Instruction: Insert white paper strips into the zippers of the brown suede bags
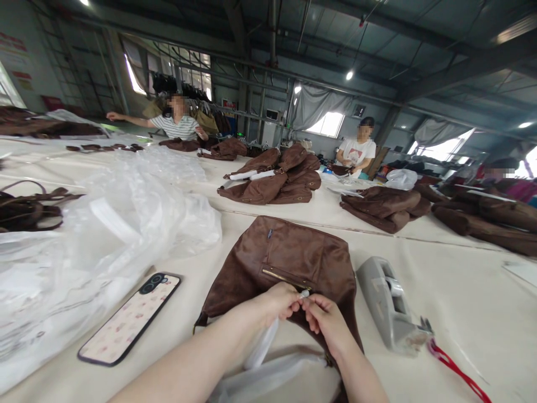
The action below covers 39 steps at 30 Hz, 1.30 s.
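Perhaps scant room, bag [310, 246] to dispenser [381, 302]

On the table [465, 313] before me: one bag [293, 246]; over it, my left hand [285, 301] and right hand [322, 314], wrapping [304, 293] between; left, one phone [130, 322], plastic sheeting [126, 224] beyond it; right, one tape dispenser [380, 305]; behind, a pile of bags [289, 173].

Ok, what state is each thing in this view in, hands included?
Near brown bag: lying on the table.
Its zip: looks closed.
Left hand: fingers closed at the white wrap.
Right hand: fingers pinched at the same wrap.
Phone: back up, screen hidden.
Clear plastic: crumpled, loosely heaped.
Bags behind: piled.
Ceiling lamp: lit.
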Available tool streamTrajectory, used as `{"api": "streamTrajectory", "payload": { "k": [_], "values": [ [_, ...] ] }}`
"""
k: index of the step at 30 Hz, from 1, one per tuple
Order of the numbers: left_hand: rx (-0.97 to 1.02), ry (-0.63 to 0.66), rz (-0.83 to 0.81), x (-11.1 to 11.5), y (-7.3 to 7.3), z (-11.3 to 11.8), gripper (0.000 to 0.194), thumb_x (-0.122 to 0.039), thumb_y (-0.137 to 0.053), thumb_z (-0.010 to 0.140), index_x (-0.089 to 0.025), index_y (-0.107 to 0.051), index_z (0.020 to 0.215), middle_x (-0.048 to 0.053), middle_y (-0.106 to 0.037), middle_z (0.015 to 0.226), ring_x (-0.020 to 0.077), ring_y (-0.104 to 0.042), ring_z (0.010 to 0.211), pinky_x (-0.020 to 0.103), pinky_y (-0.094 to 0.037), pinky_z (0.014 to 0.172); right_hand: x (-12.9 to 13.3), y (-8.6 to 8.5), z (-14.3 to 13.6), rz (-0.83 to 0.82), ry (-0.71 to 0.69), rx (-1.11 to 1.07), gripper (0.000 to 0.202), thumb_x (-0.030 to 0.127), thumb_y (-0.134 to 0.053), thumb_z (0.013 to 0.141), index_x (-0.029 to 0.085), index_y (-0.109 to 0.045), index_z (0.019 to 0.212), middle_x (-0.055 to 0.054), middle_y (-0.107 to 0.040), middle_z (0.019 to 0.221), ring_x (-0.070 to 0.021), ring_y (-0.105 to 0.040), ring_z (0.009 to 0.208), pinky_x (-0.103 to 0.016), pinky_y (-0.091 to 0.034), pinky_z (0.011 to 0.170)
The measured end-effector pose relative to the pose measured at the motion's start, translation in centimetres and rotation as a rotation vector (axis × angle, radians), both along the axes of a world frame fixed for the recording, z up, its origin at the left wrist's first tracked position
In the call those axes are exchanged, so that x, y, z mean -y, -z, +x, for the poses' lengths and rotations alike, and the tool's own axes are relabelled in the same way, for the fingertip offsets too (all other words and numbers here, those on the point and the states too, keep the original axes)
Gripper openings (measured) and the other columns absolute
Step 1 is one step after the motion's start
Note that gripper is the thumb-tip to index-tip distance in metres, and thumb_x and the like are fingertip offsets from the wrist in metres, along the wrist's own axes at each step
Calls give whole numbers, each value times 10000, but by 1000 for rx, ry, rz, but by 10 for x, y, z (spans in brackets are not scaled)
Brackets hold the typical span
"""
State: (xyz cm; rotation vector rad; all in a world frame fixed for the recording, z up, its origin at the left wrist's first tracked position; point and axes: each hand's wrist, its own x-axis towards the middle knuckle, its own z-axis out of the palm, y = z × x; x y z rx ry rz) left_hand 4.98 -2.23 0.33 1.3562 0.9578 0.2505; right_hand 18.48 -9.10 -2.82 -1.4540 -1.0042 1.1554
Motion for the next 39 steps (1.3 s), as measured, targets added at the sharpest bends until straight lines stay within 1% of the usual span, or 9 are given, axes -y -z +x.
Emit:
{"api": "streamTrajectory", "payload": {
  "k": [9, 16, 21, 26, 28, 31, 33, 36, 39],
  "values": [
    [162, 61, -525, -15, -1, -8, 137, -212, -458, 799, -136, -491, 690, -95, -282, 462, 25, -135, 320, 168, -67, 348, -1, 5, 2, 10, -40, -27, 381, 533, -644, 706, 159, -575, 689, 47, -508, 483, -56, -398, 365, -177, -266, 358],
    [338, 344, -902, -21, 3, -13, 101, -145, -417, 775, -144, -496, 711, -89, -257, 427, 42, -122, 295, 140, -88, 308, -1, 3, 1, 7, -22, -56, 449, 593, -647, 698, 150, -590, 650, 12, -558, 511, -73, -464, 403, -180, -337, 386],
    [314, 433, -832, -16, 4, -11, 156, -228, -460, 738, -145, -532, 628, -18, -409, 422, 57, -225, 266, 143, -141, 282, 0, -4, -1, -30, -27, -130, 463, 604, -673, 668, 147, -603, 637, 6, -563, 513, -99, -510, 450, -176, -345, 385],
    [125, 472, -587, 0, 11, 0, 533, -508, -338, 817, -99, -631, 641, 95, -564, 477, 136, -445, 314, 219, -314, 297, 7, -14, 1, -16, -159, -459, 328, 451, -664, 766, 124, -682, 769, -57, -666, 688, -149, -602, 622, -239, -476, 585],
    [94, 479, -470, 5, 14, 2, 635, -580, -284, 833, -87, -642, 655, 126, -610, 542, 168, -548, 414, 245, -397, 366, 9, -17, 3, -1, -127, -539, 270, 378, -710, 743, 114, -701, 798, -68, -687, 747, -152, -615, 661, -254, -492, 656],
    [106, 465, -308, 0, 11, -5, 587, -635, -415, 795, -99, -644, 725, 106, -642, 617, 165, -588, 500, 240, -419, 421, 8, -14, 7, -1, -46, -585, 244, 342, -767, 691, 114, -707, 752, -47, -682, 697, -127, -605, 625, -224, -490, 638],
    [144, 395, -240, -11, 3, -15, 543, -632, -526, 746, -102, -642, 778, 79, -643, 648, 136, -567, 494, 221, -402, 425, 5, -9, 8, -18, 3, -600, 240, 342, -787, 669, 125, -696, 716, -32, -675, 678, -109, -598, 612, -202, -483, 617],
    [270, 152, -178, -33, -13, -35, 499, -589, -553, 748, -100, -624, 819, 55, -629, 656, 102, -533, 482, 188, -355, 416, 5, -4, 9, -25, 87, -491, 290, 408, -781, 654, 146, -655, 661, -15, -651, 641, -106, -569, 561, -202, -462, 544],
    [395, -112, -102, -58, -28, -59, 426, -526, -520, 792, -109, -596, 832, 30, -598, 637, 80, -489, 458, 171, -293, 392, 15, -9, 18, 102, 238, 6, 399, 556, -677, 691, 164, -627, 634, -47, -647, 634, -176, -592, 604, -271, -477, 571]
  ]
}}
